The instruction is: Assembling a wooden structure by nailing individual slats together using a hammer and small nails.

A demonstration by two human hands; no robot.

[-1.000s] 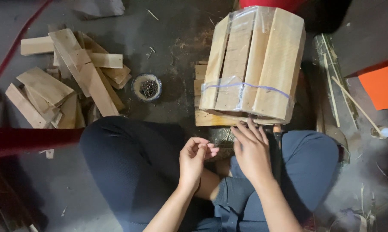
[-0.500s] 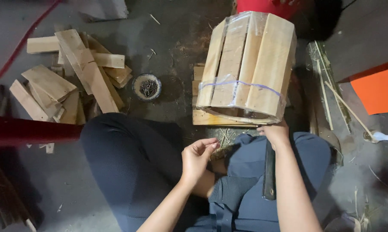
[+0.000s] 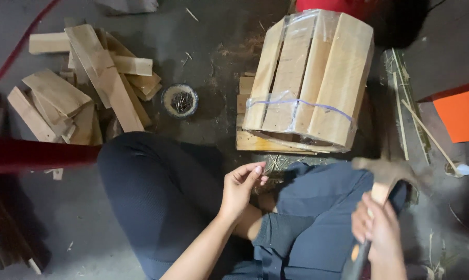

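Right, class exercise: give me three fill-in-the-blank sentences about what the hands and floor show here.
1. The right hand grips a ____ by its wooden handle.
2. The small round dish on the floor holds ____.
3. Clear plastic wrap binds the slats of the wooden barrel, and the loose planks lie on its ____ side in the picture.

Missing words: hammer; nails; left

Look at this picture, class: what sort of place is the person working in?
Probably a rough woodworking or crate-making spot on a bare floor. Cut wooden slats lie heaped, a small bowl of nails sits beside them, and the right hand holds a hammer near a wrapped bundle of planks.
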